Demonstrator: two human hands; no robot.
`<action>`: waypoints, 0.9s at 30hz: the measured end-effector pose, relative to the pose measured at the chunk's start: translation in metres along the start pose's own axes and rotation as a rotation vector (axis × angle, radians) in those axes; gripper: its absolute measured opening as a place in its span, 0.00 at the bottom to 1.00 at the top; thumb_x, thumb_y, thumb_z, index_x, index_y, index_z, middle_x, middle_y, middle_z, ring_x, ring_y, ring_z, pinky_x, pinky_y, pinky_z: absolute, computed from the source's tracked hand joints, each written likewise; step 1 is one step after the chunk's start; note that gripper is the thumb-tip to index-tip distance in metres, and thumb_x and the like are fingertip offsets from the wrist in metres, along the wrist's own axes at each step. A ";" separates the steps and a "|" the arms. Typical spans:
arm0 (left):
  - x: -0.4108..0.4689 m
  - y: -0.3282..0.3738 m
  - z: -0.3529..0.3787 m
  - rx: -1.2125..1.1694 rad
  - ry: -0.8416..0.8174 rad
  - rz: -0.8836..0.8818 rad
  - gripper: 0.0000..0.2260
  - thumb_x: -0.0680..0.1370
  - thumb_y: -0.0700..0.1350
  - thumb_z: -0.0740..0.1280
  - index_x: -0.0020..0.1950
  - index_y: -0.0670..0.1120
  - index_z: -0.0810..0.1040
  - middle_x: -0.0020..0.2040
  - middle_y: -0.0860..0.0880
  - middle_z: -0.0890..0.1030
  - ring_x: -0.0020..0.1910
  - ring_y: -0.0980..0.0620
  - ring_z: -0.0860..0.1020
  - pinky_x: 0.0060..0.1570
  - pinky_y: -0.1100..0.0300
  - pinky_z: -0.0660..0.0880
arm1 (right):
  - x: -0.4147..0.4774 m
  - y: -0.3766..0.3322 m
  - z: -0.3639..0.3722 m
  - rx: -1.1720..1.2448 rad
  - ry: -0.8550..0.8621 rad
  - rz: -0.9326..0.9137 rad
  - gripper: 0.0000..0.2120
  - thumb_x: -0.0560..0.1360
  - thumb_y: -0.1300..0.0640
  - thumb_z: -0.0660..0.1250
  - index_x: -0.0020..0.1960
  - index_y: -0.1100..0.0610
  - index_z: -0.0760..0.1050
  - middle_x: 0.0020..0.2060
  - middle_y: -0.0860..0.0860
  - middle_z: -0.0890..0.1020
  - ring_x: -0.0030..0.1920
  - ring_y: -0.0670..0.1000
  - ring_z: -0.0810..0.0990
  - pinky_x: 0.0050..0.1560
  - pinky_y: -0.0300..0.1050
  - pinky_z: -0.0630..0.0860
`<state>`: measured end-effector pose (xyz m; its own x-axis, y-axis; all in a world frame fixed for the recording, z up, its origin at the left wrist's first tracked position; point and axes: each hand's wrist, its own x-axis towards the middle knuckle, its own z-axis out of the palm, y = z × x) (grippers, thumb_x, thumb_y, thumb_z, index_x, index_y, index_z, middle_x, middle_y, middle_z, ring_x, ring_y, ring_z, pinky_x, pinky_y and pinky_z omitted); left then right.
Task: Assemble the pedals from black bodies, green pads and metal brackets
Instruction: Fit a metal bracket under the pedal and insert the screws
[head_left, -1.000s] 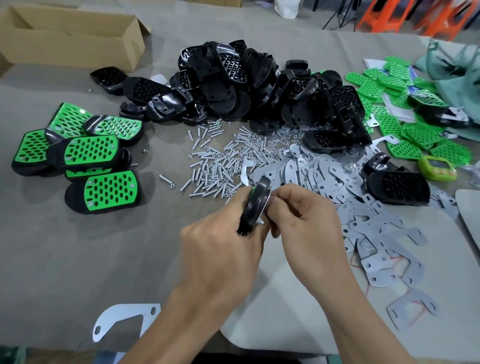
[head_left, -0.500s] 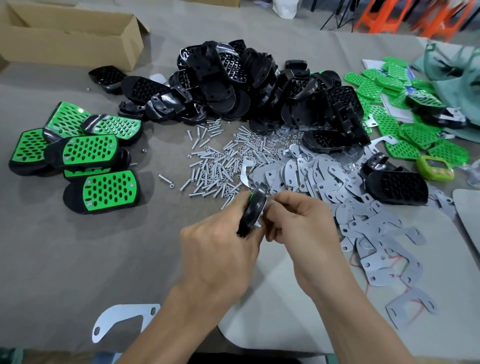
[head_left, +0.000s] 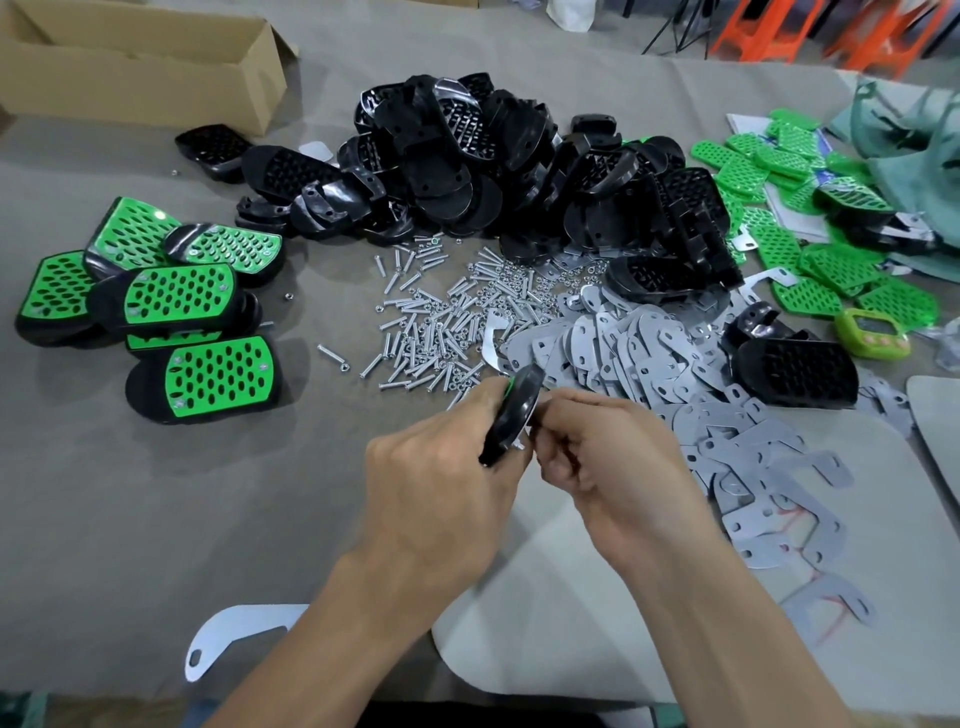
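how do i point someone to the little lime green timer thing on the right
Start at the heap of black bodies in the middle and move right to the spread of green pads. At its near edge, beside a lone black body lying on the metal brackets, sits the timer. It is yellower than the flat perforated pads, chunky, with a pale screen.

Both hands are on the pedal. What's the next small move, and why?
Probably a tightening twist of the right hand: the left hand grips the pedal edge-on, and the right pinches at its back, where a metal tip shows. What it pinches is hidden.
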<state>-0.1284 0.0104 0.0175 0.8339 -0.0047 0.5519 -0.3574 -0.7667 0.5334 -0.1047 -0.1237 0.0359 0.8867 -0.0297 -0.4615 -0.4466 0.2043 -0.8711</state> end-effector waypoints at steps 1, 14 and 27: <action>0.000 -0.001 0.000 -0.005 -0.005 -0.012 0.13 0.72 0.47 0.67 0.52 0.46 0.86 0.33 0.57 0.60 0.37 0.55 0.61 0.35 0.67 0.58 | 0.000 0.001 -0.001 -0.058 -0.002 -0.043 0.08 0.73 0.70 0.65 0.38 0.65 0.80 0.26 0.54 0.72 0.27 0.49 0.65 0.28 0.38 0.59; 0.000 -0.008 0.006 -0.067 -0.076 -0.086 0.14 0.70 0.47 0.68 0.53 0.52 0.86 0.30 0.56 0.66 0.37 0.55 0.72 0.34 0.67 0.65 | 0.006 0.001 0.001 0.174 0.048 0.189 0.07 0.73 0.72 0.63 0.41 0.67 0.79 0.24 0.55 0.70 0.24 0.50 0.63 0.27 0.41 0.56; -0.007 -0.030 0.020 -0.468 -0.048 -0.460 0.02 0.73 0.50 0.71 0.42 0.52 0.81 0.27 0.57 0.74 0.28 0.63 0.67 0.29 0.66 0.66 | 0.006 0.013 0.006 -0.134 0.110 -0.084 0.11 0.76 0.63 0.67 0.34 0.58 0.79 0.28 0.56 0.81 0.25 0.51 0.73 0.26 0.40 0.68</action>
<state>-0.1147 0.0202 -0.0149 0.9594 0.2197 0.1770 -0.0956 -0.3370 0.9366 -0.1045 -0.1151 0.0228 0.9064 -0.1493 -0.3952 -0.3899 0.0645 -0.9186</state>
